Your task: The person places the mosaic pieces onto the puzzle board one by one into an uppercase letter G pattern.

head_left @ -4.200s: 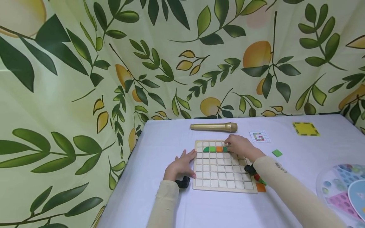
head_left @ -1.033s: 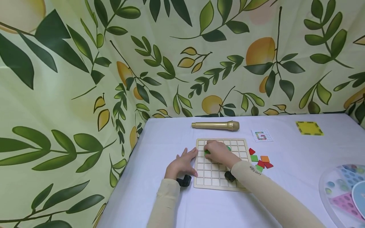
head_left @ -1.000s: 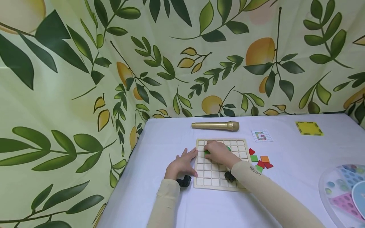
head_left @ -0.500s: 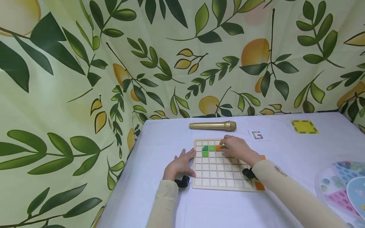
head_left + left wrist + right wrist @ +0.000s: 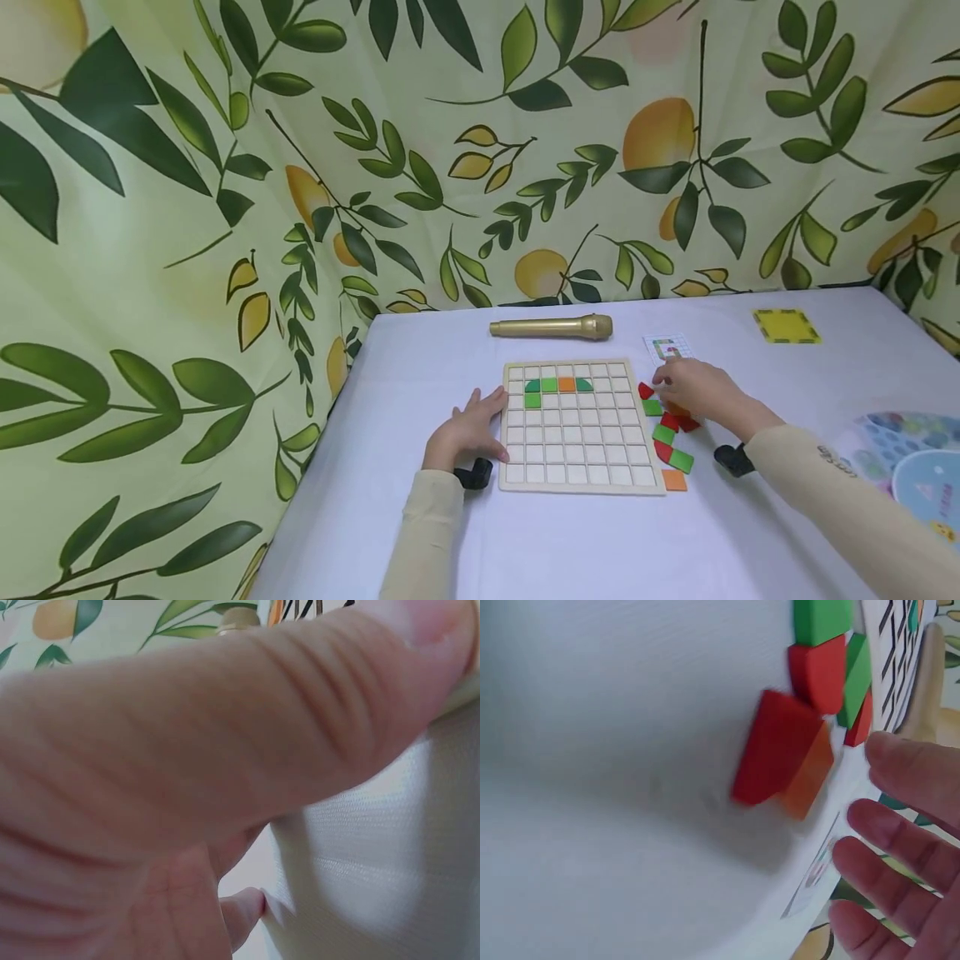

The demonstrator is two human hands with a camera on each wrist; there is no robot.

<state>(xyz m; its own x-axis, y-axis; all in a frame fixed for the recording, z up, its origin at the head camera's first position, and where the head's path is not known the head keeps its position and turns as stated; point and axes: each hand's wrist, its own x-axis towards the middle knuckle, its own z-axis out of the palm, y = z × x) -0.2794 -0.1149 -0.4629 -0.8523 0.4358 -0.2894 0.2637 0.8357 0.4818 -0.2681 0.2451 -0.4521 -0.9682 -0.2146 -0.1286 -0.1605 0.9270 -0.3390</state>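
Observation:
A wooden grid board (image 5: 585, 454) lies flat on the table. Its upper row holds a dark green quarter-round tile (image 5: 532, 386), a light green tile (image 5: 549, 385), an orange tile (image 5: 566, 384) and another dark green rounded tile (image 5: 584, 385); one green square tile (image 5: 532, 401) sits below the leftmost. My left hand (image 5: 467, 429) rests with spread fingers at the board's left edge, its thumb (image 5: 225, 727) large in the left wrist view. Over the loose tiles right of the board, my right hand (image 5: 705, 392) hovers with fingers parted, holding nothing. Beneath it lie a red tile (image 5: 776, 746) and an orange tile (image 5: 808, 772).
More loose tiles run down the board's right side, among them a green tile (image 5: 681, 461) and an orange square (image 5: 675, 480). Behind stand out a gold microphone (image 5: 551, 327), a pattern card (image 5: 667, 343) and a yellow frame (image 5: 786, 326). A clear patterned bag (image 5: 873, 433) lies far right.
My right hand has left the board and moved right over the loose tiles. The green tile in the second row, earlier under its fingers, now shows. My left hand stays put.

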